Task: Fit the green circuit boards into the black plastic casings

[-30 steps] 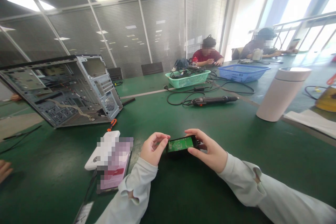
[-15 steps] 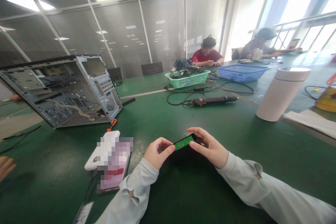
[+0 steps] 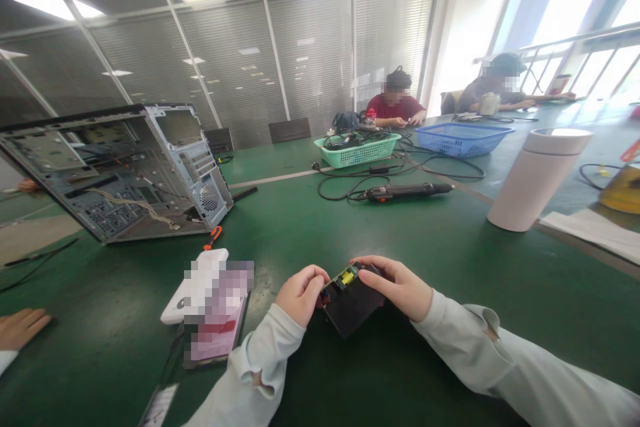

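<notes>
A small green circuit board (image 3: 339,285) with a yellow component on it lies along the far edge of a flat black casing (image 3: 353,310). My left hand (image 3: 300,296) is closed, thumb and fingers pinching the board's left end. On the other side my right hand (image 3: 399,285) is closed too, its thumb at the board's right end and its fingers behind the casing. Both pieces are held up over the green table (image 3: 285,217). The fingers hide the ends of the board, and whether it is fixed to the casing I cannot tell.
An opened computer case (image 3: 203,173) stands left, near a phone (image 3: 215,340) and white device (image 3: 173,303). Ahead lie an electric screwdriver (image 3: 405,192), green basket (image 3: 360,152) and blue basket (image 3: 457,140). Right stands a tumbler (image 3: 535,180). Another person's hand (image 3: 23,328) rests left.
The board and casing have been tilted: the yellow component and the casing's broad black face now show instead of the board's flat green side. The other person's hand at left has moved further into view.
</notes>
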A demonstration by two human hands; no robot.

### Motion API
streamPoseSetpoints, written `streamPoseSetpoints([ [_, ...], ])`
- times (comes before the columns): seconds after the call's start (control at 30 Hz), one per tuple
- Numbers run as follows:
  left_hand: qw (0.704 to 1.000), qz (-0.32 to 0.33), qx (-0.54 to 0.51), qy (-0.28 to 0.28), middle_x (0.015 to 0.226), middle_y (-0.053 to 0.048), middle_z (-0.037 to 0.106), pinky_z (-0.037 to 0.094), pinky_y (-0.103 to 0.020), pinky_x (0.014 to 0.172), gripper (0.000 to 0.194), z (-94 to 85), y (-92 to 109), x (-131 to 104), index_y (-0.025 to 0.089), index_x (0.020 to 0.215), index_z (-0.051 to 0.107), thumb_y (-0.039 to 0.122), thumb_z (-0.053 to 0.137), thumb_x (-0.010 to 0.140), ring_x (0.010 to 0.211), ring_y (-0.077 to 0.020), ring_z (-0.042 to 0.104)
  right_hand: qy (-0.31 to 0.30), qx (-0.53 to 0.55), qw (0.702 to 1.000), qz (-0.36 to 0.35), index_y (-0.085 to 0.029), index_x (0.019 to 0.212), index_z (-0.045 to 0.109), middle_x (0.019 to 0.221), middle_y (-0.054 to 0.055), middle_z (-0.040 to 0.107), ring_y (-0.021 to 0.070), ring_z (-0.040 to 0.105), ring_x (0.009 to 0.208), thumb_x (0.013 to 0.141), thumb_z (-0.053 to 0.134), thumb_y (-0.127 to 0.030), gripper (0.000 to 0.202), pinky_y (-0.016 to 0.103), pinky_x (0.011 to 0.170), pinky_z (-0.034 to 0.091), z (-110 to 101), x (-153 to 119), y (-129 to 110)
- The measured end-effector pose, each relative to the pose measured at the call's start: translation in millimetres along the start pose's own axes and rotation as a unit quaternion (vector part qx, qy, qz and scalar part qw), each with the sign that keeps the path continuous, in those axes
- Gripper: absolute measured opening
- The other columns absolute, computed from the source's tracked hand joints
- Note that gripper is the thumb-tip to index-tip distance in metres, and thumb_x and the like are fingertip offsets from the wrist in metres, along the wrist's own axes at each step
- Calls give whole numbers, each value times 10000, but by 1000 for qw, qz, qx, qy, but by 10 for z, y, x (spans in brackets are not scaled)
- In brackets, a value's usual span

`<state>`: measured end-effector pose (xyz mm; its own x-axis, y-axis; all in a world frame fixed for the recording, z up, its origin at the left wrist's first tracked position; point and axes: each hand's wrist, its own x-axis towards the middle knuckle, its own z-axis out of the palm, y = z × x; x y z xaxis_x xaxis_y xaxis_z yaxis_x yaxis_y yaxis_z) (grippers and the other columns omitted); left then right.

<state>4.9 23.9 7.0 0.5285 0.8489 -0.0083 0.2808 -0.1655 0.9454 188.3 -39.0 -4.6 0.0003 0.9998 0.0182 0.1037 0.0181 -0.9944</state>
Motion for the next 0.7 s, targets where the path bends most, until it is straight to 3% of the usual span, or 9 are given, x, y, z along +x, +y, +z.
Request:
streamPoseSetpoints([
  [0.1,999,13,46,-18,536,23,528,365,-219,467,219,2,27,-38,182,678,521,347,398,753,482,-116,492,1,0,1000,24,-80,1079,529,746,53,532,94,445,519,646,615,-595,678,169,387,380,-2,-5,-20],
  [0.33,996,3,61,-62,567,19,568,385,-219,478,305,34,13,-64,185,711,486,488,469,735,483,-123,531,-16,-12,999,35,-75,1065,546,747,59,531,96,443,530,633,613,-599,682,156,382,369,1,-27,-81],
  [0.5,980,52,180,-68,672,-5,645,379,-227,547,342,19,50,-89,204,930,590,440,378,803,583,-151,577,-24,-7,999,48,-72,1073,541,770,66,530,93,444,536,622,608,-620,712,149,379,369,21,-25,-65],
  [0.63,959,80,268,-50,628,-16,611,339,-240,556,388,6,68,-85,208,663,601,409,310,823,626,-172,560,-41,-15,997,59,-67,1102,531,748,60,522,87,435,513,607,599,-650,768,141,350,353,9,-24,-55],
  [0.7,958,69,279,-12,599,-21,589,331,-249,563,393,-8,51,-66,205,585,562,391,306,817,621,-178,550,-49,-18,997,65,-74,1134,516,728,49,516,76,421,482,609,608,-639,776,136,331,332,-16,-22,-56],
])
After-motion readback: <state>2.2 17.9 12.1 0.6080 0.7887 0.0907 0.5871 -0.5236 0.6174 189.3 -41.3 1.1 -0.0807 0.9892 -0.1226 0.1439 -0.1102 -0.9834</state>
